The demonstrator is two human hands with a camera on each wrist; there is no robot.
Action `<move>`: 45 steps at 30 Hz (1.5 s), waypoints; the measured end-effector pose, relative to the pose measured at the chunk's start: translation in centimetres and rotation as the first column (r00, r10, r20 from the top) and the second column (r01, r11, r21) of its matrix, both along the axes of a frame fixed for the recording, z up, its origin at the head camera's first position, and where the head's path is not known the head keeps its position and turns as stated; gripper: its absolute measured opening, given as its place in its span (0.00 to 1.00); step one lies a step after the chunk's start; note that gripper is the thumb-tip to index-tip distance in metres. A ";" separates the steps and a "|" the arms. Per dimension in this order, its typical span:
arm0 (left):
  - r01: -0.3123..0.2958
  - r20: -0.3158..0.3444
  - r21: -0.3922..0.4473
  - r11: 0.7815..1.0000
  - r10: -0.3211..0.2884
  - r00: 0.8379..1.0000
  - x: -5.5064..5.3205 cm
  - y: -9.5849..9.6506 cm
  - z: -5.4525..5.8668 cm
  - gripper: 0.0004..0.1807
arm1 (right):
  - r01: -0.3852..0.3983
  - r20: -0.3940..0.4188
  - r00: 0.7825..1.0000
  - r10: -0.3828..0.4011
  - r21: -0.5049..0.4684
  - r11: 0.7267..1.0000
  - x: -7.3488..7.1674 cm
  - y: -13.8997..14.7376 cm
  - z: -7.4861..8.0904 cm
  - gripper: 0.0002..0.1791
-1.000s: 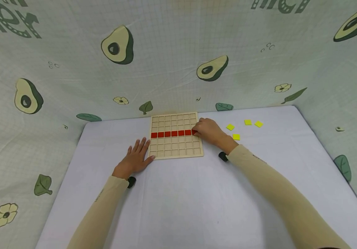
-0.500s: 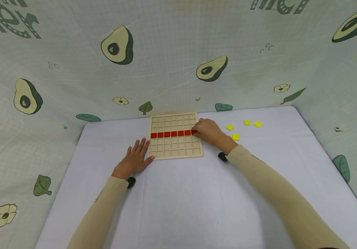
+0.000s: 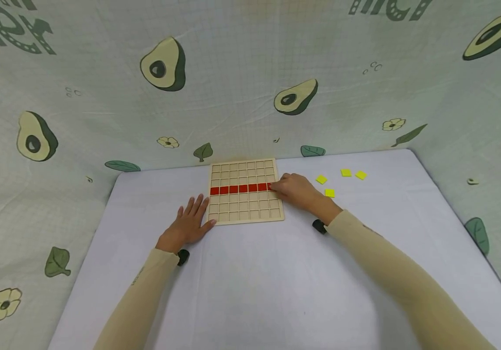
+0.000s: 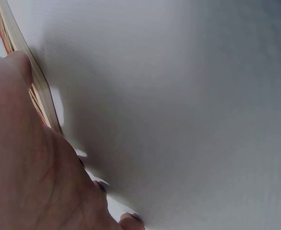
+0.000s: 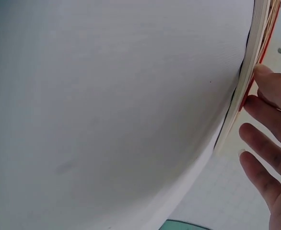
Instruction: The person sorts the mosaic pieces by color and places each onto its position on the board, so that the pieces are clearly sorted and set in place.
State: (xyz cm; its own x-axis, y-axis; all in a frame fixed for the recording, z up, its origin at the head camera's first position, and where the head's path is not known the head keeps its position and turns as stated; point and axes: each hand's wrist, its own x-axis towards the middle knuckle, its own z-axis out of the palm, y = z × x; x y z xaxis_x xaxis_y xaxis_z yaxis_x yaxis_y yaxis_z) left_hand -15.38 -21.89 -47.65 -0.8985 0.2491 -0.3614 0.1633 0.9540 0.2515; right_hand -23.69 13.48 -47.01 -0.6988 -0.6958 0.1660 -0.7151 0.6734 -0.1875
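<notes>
In the head view, a light wooden grid board (image 3: 254,214) lies at the back of the table, with a row of red square tiles (image 3: 243,188) across its middle. My right hand (image 3: 298,189) is at the right end of that row, its thumb and index fingertip on the last red tile (image 3: 269,186). The right wrist view shows the thumb (image 5: 265,72) and index fingertip at the red edge, with the other fingers loosely bent. My left hand (image 3: 189,226) lies with spread fingers beside the board's left edge, its thumb at the front left corner.
Several yellow square tiles (image 3: 329,193) lie loose on the white tablecloth (image 3: 250,291), right of the board. A cloth backdrop (image 3: 233,87) printed with avocados rises close behind the board and at both sides.
My right hand has turned slightly, its wrist shifting right and toward me, while its fingertips stay at the row's right end, uncovering more of the last red tile. The left hand stays put.
</notes>
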 end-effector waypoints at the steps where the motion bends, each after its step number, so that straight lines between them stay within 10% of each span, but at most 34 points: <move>1: 0.000 0.000 0.001 1.000 0.000 1.000 0.0 0.0 0.0 0.46 | -0.007 0.003 1.000 0.007 0.001 1.000 0.1 0.1 -0.1 0.15; 29: -0.010 0.025 -0.002 1.000 0.010 1.000 -0.1 0.0 0.1 0.46 | 0.045 -0.051 0.998 -0.043 0.046 0.998 3.2 6.7 1.1 0.24; 45: -0.007 0.012 0.008 1.000 0.007 1.000 0.0 0.3 0.4 0.45 | 0.220 -0.004 0.975 -0.220 0.014 0.975 5.1 13.3 0.9 0.26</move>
State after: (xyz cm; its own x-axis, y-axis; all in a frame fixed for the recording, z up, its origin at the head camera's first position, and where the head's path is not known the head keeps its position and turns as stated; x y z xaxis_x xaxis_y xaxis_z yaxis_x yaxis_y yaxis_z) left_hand -15.41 -21.60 -47.25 -0.8959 0.2457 -0.3702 0.1536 0.9531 0.2609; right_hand -18.63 26.77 -46.14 -0.8348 -0.5270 0.1591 -0.5492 0.8171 -0.1752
